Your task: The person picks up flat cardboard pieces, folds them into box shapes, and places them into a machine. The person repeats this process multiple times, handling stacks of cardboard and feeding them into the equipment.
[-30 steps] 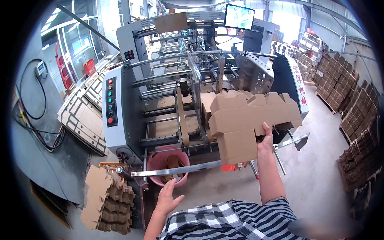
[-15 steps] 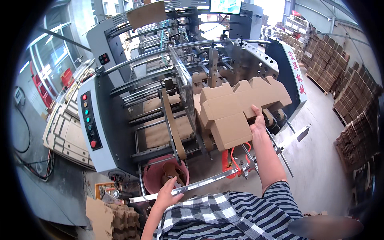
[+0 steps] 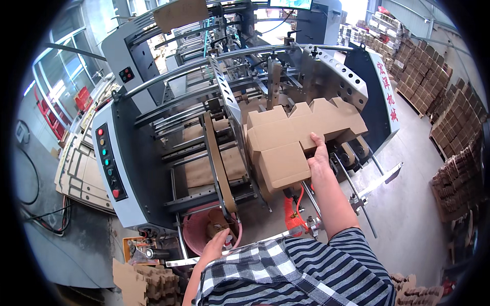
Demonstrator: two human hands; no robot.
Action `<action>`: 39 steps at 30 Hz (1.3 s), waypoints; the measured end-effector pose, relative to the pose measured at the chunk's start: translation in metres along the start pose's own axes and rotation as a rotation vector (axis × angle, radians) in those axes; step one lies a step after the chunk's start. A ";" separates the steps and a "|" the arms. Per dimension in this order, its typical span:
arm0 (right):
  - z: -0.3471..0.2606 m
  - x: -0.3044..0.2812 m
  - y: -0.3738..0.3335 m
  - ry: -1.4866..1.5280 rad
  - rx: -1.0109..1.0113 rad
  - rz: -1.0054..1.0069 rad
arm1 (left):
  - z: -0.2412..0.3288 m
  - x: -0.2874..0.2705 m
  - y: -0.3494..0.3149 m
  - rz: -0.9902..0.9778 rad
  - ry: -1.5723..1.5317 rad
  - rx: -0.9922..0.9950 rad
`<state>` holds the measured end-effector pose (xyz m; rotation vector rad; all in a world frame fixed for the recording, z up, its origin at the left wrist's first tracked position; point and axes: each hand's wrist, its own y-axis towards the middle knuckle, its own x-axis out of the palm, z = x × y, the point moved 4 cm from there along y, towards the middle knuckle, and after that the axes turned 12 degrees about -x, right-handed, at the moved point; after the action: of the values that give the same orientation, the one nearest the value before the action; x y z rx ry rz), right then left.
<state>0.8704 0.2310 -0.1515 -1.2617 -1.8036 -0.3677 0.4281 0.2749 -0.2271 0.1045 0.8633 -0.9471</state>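
Observation:
A thick stack of brown die-cut cardboard box blanks (image 3: pixel 286 133) lies in the front end of a large machine, at the middle of the view. My right hand (image 3: pixel 319 157) grips the stack's near right side, inside a notch. Its thumb lies on the top sheet, and the other fingers are hidden. Lower down, my left hand (image 3: pixel 214 248) holds nothing, its fingers stretched out. It is beside the bright metal bar (image 3: pixel 258 241) and in front of a pink bucket (image 3: pixel 190 232) with cardboard scraps inside.
A panel of coloured buttons (image 3: pixel 108 160) is on the machine's left side. Rollers and a brown belt (image 3: pixel 218 163) run left of the stack. More blanks (image 3: pixel 148 283) stand at lower left, next to an orange crate (image 3: pixel 128 250). Bundled cardboard piles (image 3: pixel 423 76) line the right.
The stack and my right hand sit slightly farther left in view, with the hand still gripping. My left hand has shifted slightly lower. The whole view has tilted a little.

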 end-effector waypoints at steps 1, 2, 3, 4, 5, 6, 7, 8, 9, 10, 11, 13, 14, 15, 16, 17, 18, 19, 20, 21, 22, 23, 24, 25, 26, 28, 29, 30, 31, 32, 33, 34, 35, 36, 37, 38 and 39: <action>0.003 0.002 0.002 0.011 0.015 0.002 | 0.001 -0.001 0.002 0.019 0.014 0.015; 0.006 0.005 0.004 0.013 0.024 0.012 | 0.002 -0.002 0.004 0.021 0.015 0.008; 0.008 0.007 0.005 0.016 0.032 0.022 | 0.004 -0.002 0.006 0.023 0.017 0.003; 0.009 0.009 0.007 0.016 0.040 0.032 | 0.005 -0.001 0.008 0.025 0.015 -0.003; 0.010 0.011 0.008 0.008 0.039 0.037 | 0.002 0.001 0.011 0.023 -0.013 -0.002; 0.010 0.012 0.008 0.001 0.037 0.042 | -0.005 0.006 0.013 0.021 -0.040 0.000; 0.009 0.012 0.009 -0.009 0.034 0.047 | -0.004 0.008 0.016 0.019 -0.071 0.002; 0.009 0.012 0.009 0.001 0.035 0.041 | -0.004 0.007 0.017 0.031 -0.067 0.009; 0.008 0.009 0.009 0.011 0.036 0.036 | -0.002 0.006 0.018 0.043 -0.062 0.018; 0.009 0.012 0.006 0.022 0.042 0.026 | 0.001 0.004 0.018 0.060 -0.057 0.022; 0.008 0.012 0.003 0.016 0.048 0.042 | 0.000 0.004 0.020 0.055 -0.065 0.011; 0.006 0.015 -0.005 0.005 0.057 0.077 | 0.003 0.004 0.024 0.042 -0.082 -0.009; 0.004 0.015 -0.007 0.007 0.054 0.054 | 0.007 0.001 0.026 0.007 -0.103 -0.010; 0.003 0.015 -0.008 0.011 0.052 0.031 | 0.013 -0.004 0.031 -0.028 -0.122 -0.012; 0.000 0.016 -0.009 0.012 0.048 0.008 | 0.025 -0.011 0.038 -0.064 -0.144 -0.011; -0.001 0.016 -0.009 -0.003 0.044 0.010 | 0.040 -0.018 0.047 -0.063 -0.190 0.027; -0.002 0.017 -0.010 -0.017 0.041 0.013 | 0.059 -0.024 0.058 -0.062 -0.236 0.065; -0.005 0.016 -0.009 -0.033 0.031 0.021 | 0.079 -0.028 0.072 -0.069 -0.283 0.107; -0.006 0.014 -0.009 -0.040 0.038 0.036 | 0.102 -0.031 0.084 -0.026 -0.247 0.184; -0.005 0.014 -0.009 -0.046 0.045 0.046 | 0.122 -0.031 0.094 0.023 -0.210 0.262; -0.002 0.016 -0.009 -0.049 0.063 0.050 | 0.135 -0.029 0.100 0.031 -0.268 0.267; -0.002 0.019 -0.011 -0.050 0.057 0.043 | 0.147 -0.025 0.107 0.036 -0.326 0.279; -0.002 0.021 -0.013 -0.051 0.052 0.037 | 0.157 -0.022 0.112 0.041 -0.384 0.290; -0.002 0.021 -0.014 -0.056 0.048 0.033 | 0.161 -0.012 0.121 0.006 -0.460 0.285; -0.001 0.021 -0.014 -0.051 0.060 0.032 | 0.163 -0.001 0.131 -0.033 -0.533 0.279; -0.001 0.018 -0.011 -0.039 0.077 0.032 | 0.174 0.003 0.139 -0.074 -0.545 0.244; 0.000 0.015 -0.008 -0.042 0.066 0.032 | 0.178 0.002 0.141 -0.074 -0.618 0.178; 0.001 0.011 -0.005 -0.045 0.054 0.032 | 0.181 0.003 0.142 -0.074 -0.690 0.111; 0.003 0.011 -0.004 -0.046 0.048 0.027 | 0.183 0.003 0.142 -0.065 -0.760 0.040; 0.003 0.010 -0.004 -0.044 0.055 0.038 | 0.183 0.004 0.141 -0.078 -0.929 -0.040; 0.003 0.010 -0.005 -0.043 0.061 0.050 | 0.177 0.011 0.148 -0.105 -0.991 -0.041; 0.005 0.012 -0.008 -0.043 0.075 0.058 | 0.163 0.022 0.156 -0.124 -1.054 -0.045; 0.003 0.013 -0.009 -0.046 0.077 0.058 | 0.164 0.027 0.159 -0.155 -1.119 -0.048; 0.003 0.016 -0.011 -0.049 0.078 0.058 | 0.170 0.032 0.160 -0.187 -1.169 0.015; 0.001 0.018 -0.011 -0.049 0.077 0.056 | 0.171 0.036 0.161 -0.163 -1.170 -0.023; 0.000 0.018 -0.008 -0.052 0.066 0.051 | 0.171 0.040 0.162 -0.139 -1.170 -0.060; 0.000 0.018 -0.005 -0.055 0.055 0.045 | 0.170 0.043 0.162 -0.114 -1.171 -0.097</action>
<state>0.8648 0.2397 -0.1364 -1.2831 -1.8159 -0.2592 0.6635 0.2710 -0.1873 -0.5481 -0.1771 -0.8767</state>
